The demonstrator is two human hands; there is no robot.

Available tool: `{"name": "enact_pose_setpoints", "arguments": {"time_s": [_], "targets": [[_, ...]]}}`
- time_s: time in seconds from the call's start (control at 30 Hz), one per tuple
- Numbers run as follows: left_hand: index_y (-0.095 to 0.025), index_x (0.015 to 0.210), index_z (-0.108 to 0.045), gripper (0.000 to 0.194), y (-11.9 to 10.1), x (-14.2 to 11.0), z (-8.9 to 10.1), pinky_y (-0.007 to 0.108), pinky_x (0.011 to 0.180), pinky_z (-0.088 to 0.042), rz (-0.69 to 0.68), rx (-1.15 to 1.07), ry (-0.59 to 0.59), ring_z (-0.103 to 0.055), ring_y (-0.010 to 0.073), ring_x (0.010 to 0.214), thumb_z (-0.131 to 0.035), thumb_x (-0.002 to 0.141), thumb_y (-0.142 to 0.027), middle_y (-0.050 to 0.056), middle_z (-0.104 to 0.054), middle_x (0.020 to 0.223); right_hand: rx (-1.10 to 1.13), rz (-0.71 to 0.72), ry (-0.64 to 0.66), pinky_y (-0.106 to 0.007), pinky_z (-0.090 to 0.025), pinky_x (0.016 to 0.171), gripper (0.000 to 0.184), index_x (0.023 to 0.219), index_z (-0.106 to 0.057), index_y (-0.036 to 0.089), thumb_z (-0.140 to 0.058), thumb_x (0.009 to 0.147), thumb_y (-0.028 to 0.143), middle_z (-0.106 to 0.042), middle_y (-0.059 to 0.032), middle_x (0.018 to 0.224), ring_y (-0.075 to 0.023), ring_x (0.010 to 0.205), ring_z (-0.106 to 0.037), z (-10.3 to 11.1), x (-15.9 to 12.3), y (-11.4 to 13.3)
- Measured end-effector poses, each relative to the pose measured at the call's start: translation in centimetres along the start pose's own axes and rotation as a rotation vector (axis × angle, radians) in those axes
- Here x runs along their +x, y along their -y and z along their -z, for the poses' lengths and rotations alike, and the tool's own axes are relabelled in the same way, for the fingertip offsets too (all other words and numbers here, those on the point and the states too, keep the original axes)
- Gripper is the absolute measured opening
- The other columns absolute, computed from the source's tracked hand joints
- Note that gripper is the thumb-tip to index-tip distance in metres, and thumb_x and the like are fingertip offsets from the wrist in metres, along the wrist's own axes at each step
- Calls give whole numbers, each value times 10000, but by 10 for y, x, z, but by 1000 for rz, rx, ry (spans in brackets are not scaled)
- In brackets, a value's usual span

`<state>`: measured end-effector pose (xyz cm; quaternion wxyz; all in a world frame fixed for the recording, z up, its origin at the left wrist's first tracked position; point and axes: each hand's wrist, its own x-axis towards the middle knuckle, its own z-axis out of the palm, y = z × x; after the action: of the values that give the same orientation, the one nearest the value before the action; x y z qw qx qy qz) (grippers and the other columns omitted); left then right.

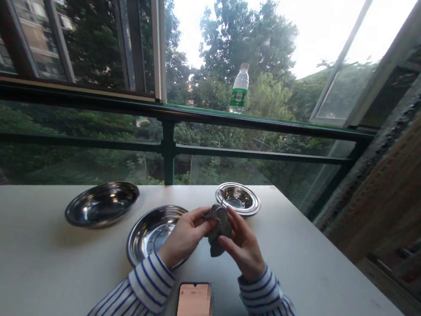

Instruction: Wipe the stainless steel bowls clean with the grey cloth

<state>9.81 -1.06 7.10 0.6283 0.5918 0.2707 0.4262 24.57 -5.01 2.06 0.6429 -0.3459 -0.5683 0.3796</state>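
Both hands hold a dark grey, lumpy, soft-looking thing (219,231) above the table; its kind I cannot make out. My left hand (187,233) pinches its upper left side between thumb and fingers. On the right side, my right hand (245,243) grips it with the thumb across the front and the fingers behind. A narrower end of the lump hangs down between the hands. Partly covered by my left hand and forearm is a shiny steel basin (139,240). Just beyond my hands stands a smaller steel bowl (237,199) with a wide rim.
Another steel basin (101,204) sits tilted at the left on the white table (54,272). A phone (194,308) lies between my forearms, its screen partly blurred. Behind the table runs a green railing (126,106), with a green-labelled plastic bottle (239,93) on it before an open window.
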Motion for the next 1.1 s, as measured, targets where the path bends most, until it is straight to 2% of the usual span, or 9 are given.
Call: {"name": "enact_pose_setpoints", "arguments": {"time_s": [0.07, 0.27, 0.4, 0.5, 0.57, 0.63, 0.73, 0.93, 1.1], "targets": [[-164, 1006, -662, 330, -2, 1, 3, 279, 653, -471, 9, -35, -16, -623, 190, 784, -662, 693, -268, 76, -702, 901, -54, -24, -71, -429, -440, 925, 525, 1228, -480, 224, -659, 742, 309, -530, -109, 1253, -254, 1131, -513, 3, 1, 2], [-164, 1003, -639, 366, 1, 5, 6, 303, 695, -489, 45, -83, -86, -630, 206, 834, -678, 670, -311, 84, -689, 950, -254, -59, -151, -361, -512, 774, 263, 914, -630, 170, -624, 752, 377, -673, -54, 882, -205, 826, -631, 2, 4, 8], [-154, 1171, -512, 558, 3, 5, 6, 308, 656, -495, 78, 13, -184, -620, 232, 895, -667, 681, -371, 157, -590, 1160, -272, -44, -237, -290, -508, 664, 270, 834, -594, 168, -624, 733, 416, -669, -40, 789, -179, 735, -622, 2, 16, 20], [-178, 1270, -412, 731, -2, 5, 8, 322, 748, -491, 62, -19, -146, -592, 238, 988, -731, 624, -299, 165, -500, 1283, -272, -92, -171, -255, -482, 549, 300, 865, -565, 174, -607, 735, 442, -661, -23, 704, -158, 629, -608, 3, 32, 34], [-178, 1216, -475, 668, -6, 5, 11, 324, 822, -469, 27, -83, -48, -586, 231, 1010, -745, 609, -245, 132, -564, 1222, -294, -129, -78, -231, -435, 469, 296, 871, -555, 181, -567, 759, 455, -629, 3, 624, -136, 535, -568, 3, 44, 45], [-155, 1087, -577, 489, -9, 6, 16, 313, 829, -461, 7, -115, 5, -611, 218, 953, -727, 629, -241, 101, -656, 1074, -351, -120, 15, -222, -406, 456, 273, 853, -556, 182, -535, 781, 445, -602, 16, 605, -122, 518, -540, 3, 56, 55], [-128, 945, -650, 319, -13, 7, 24, 283, 735, -475, 37, -96, -67, -640, 201, 822, -692, 661, -268, 75, -709, 889, -499, -37, 78, -235, -423, 547, 232, 809, -572, 174, -521, 800, 400, -607, 0, 686, -133, 635, -554, 6, 69, 67], [-125, 921, -671, 329, -26, 5, 35, 256, 599, -460, 97, -83, -176, -644, 191, 694, -698, 644, -300, 66, -716, 786, -574, -32, 36, -235, -389, 536, 260, 805, -587, 162, -513, 799, 411, -584, 0, 656, -133, 622, -522, 16, 77, 82], [-130, 883, -683, 289, -35, 2, 32, 249, 603, -455, 109, -48, -176, -636, 175, 663, -691, 655, -306, 51, -714, 755, -510, -9, -103, -224, -385, 530, 255, 852, -613, 160, -571, 766, 397, -605, 2, 663, -128, 623, -530, 18, 78, 86]]}}
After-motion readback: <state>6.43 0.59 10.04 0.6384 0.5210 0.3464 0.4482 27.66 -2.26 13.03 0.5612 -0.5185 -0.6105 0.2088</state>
